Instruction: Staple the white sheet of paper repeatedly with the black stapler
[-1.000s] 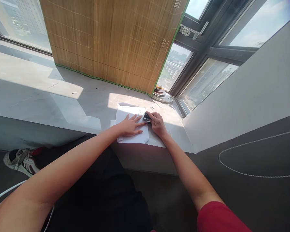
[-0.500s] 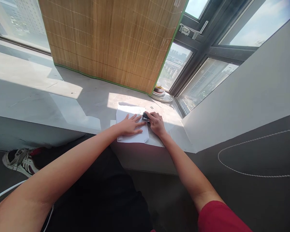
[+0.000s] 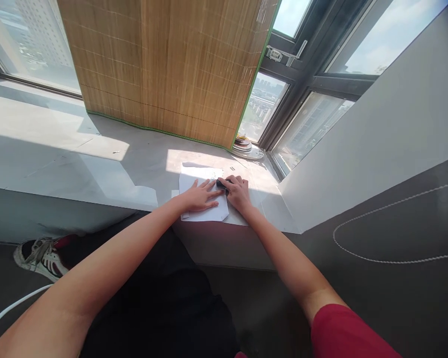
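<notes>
White paper [image 3: 194, 174] lies on the window sill, with small dark marks near its upper right part. My left hand [image 3: 201, 195] rests flat on the paper, fingers spread toward the right. A small black stapler [image 3: 221, 184] sits at the paper's right edge, and my right hand [image 3: 238, 191] is closed around it. The fingers cover much of the stapler, so its jaws are hidden. Just beyond the right hand, tiny staple-like bits [image 3: 232, 168] lie on the sill.
A bamboo blind [image 3: 164, 69] hangs down to the sill [image 3: 134, 174]. Several stacked round plate-like things [image 3: 248, 149] stand in the corner by the window frame [image 3: 298, 94]. A beaded cord [image 3: 381, 261] hangs at the right. A white cable [image 3: 15, 308] runs at lower left, near a shoe [image 3: 41, 258].
The stapler in my right hand has tilted flatter and moved slightly left against the paper. My left hand stays flat on the sheet. The view has shifted slightly.
</notes>
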`<state>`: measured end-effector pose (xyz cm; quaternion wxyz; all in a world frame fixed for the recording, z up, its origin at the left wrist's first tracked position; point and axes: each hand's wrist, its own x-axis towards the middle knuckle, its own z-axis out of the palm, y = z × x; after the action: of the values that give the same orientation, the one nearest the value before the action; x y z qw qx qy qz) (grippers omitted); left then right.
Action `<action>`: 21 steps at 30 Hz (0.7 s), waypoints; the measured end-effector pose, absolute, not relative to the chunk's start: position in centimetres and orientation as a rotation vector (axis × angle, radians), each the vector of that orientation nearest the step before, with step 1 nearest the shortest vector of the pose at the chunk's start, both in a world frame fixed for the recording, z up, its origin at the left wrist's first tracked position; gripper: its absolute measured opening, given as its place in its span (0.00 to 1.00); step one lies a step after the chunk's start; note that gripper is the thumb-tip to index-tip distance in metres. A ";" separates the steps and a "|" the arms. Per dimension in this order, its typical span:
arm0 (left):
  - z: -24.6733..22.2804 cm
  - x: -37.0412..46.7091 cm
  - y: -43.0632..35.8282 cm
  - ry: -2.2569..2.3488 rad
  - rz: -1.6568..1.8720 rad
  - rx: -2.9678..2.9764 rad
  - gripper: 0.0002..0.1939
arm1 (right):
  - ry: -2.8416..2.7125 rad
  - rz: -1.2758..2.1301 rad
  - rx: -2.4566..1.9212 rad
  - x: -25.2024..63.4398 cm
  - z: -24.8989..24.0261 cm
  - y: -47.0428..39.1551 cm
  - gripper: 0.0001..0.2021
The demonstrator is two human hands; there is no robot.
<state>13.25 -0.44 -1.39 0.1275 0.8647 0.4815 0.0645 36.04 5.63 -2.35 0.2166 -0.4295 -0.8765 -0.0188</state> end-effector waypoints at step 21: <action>7.1 13.5 -18.8 1.247 1.626 1.625 0.16 | -2.018 0.111 -1.408 38.8 -3.5 6.4 0.32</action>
<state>13.50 -18.80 7.14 0.2601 0.6000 0.4603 0.6003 38.78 6.44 -3.55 0.3328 -0.5390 -0.7726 0.0423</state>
